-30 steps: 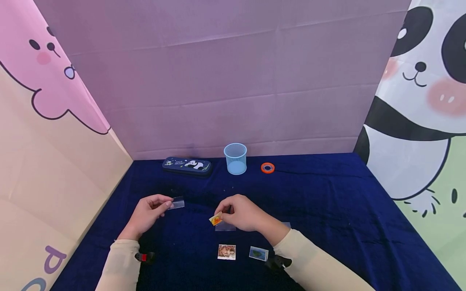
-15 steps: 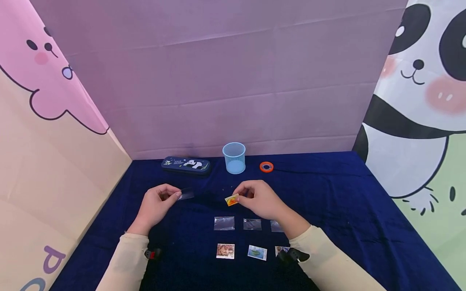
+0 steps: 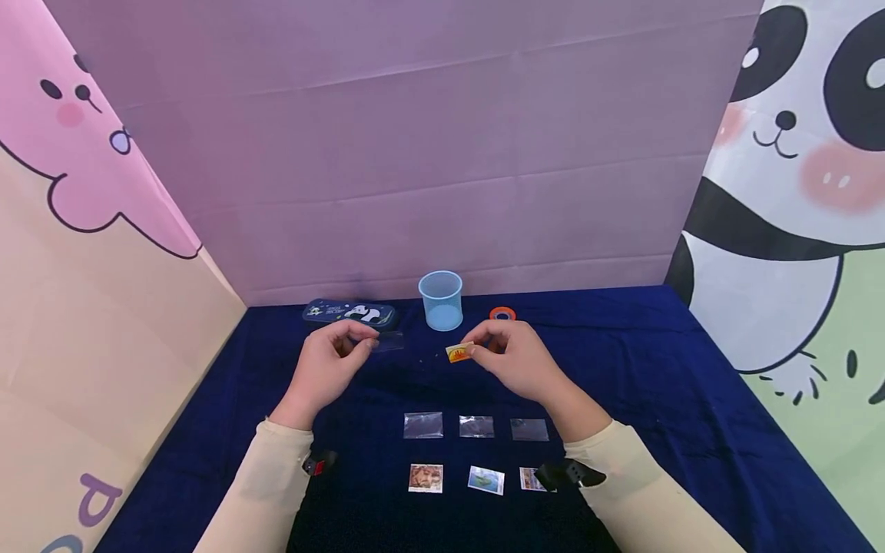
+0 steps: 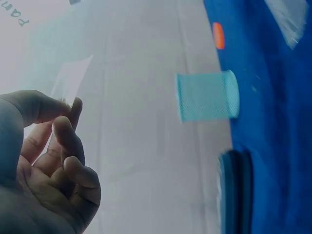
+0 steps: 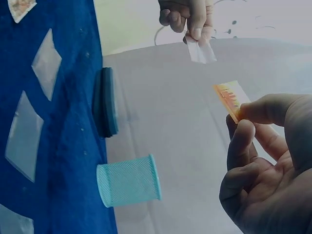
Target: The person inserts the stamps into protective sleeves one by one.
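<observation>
In the head view my left hand [image 3: 326, 372] pinches a small clear plastic sleeve [image 3: 391, 342] between thumb and forefinger. My right hand [image 3: 518, 362] pinches a small yellow-and-orange stamp [image 3: 458, 352] by its edge. Both are held up over the dark blue cloth, level with each other and apart. The right wrist view shows the stamp [image 5: 229, 100] tilted, with the sleeve [image 5: 201, 50] farther off in the left hand. Below lie three clear sleeves [image 3: 423, 425] in a row. Nearer still is a row of three stamps [image 3: 425, 478], the rightmost partly covered by the right wrist strap.
Along the back of the cloth [image 3: 622, 346] stand a dark blue panda pencil case [image 3: 346, 310], a light blue mesh cup [image 3: 441, 301] and an orange tape roll [image 3: 502, 313], partly behind the right hand. A mauve fabric wall [image 3: 415, 153] rises behind them.
Both hands have risen and moved toward the back of the cloth and to the right, carrying the sleeve and the stamp. The row of sleeves underneath has come into full view.
</observation>
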A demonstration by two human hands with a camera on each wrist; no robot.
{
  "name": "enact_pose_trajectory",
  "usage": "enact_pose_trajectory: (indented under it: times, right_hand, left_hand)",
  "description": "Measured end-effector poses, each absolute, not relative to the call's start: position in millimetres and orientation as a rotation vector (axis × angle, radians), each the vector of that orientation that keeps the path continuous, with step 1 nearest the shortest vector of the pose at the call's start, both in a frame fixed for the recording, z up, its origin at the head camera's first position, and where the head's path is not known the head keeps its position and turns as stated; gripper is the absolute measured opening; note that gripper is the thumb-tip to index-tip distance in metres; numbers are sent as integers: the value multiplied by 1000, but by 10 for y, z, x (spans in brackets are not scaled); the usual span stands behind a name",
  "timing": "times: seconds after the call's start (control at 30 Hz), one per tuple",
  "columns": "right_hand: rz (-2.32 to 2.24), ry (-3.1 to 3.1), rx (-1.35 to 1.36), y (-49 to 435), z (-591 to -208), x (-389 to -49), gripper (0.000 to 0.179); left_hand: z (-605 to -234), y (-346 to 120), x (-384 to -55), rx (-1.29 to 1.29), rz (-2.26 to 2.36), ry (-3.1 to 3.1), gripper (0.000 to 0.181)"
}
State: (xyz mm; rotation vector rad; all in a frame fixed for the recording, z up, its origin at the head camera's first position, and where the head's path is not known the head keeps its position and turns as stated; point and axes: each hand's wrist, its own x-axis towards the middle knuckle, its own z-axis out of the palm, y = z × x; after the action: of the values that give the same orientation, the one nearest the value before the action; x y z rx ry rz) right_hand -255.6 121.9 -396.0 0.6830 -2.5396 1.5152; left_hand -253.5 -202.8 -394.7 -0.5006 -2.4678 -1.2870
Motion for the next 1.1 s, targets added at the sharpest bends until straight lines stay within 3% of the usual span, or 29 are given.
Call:
enact_pose_trajectory:
  times: [0.73, 1.1]
  right_hand:
    - [1602, -2378, 489, 1491, -3685, -2485, 10]
    - [1623, -2318, 503, 1534, -3617, -2445, 11]
  left_hand:
    - [-3762, -1409, -2500, -591, -1394, -2323, 17]
    - [-3744, -1352, -2479, -596, -1464, -2259, 8]
